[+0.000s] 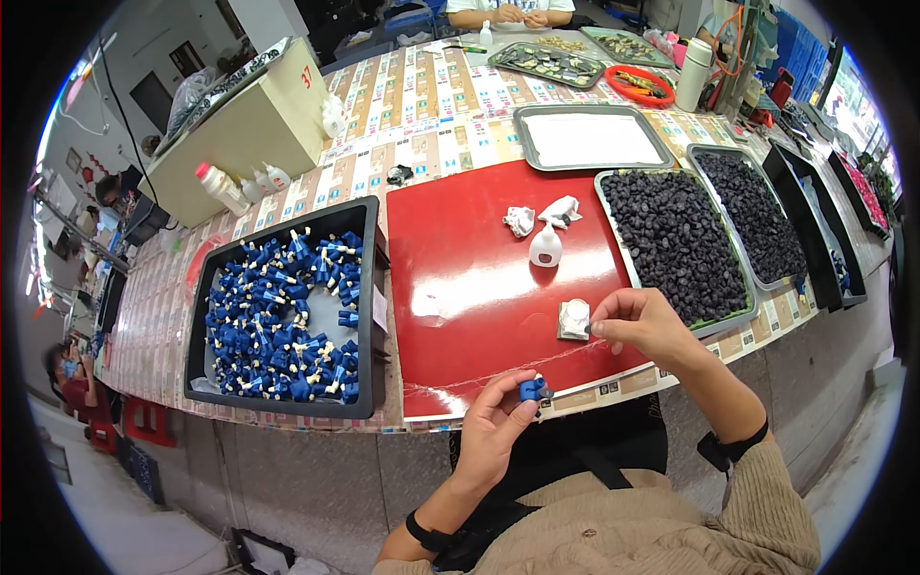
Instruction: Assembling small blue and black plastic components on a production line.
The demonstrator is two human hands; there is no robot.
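My left hand (487,436) is closed on a small blue figure part (530,390) with a pale end and a dark piece against its right side, held just over the near edge of the red mat (460,287). The thumb and forefinger of my right hand (644,331) pinch a small dark piece (590,329), mostly hidden by the fingertips. Those fingertips are beside a small block topped with a white blob (575,317). Beyond it stands a white squeeze bottle (545,251), upright, with two crumpled white tissues (519,221) behind it.
A black tray (372,316) of blue figure parts is at left. Trays of dark pieces (671,240) stand at right, and a white-lined tray (594,141) lies behind the mat. More bottles (222,188) are by a box at the far left. Another person (510,13) sits across the table.
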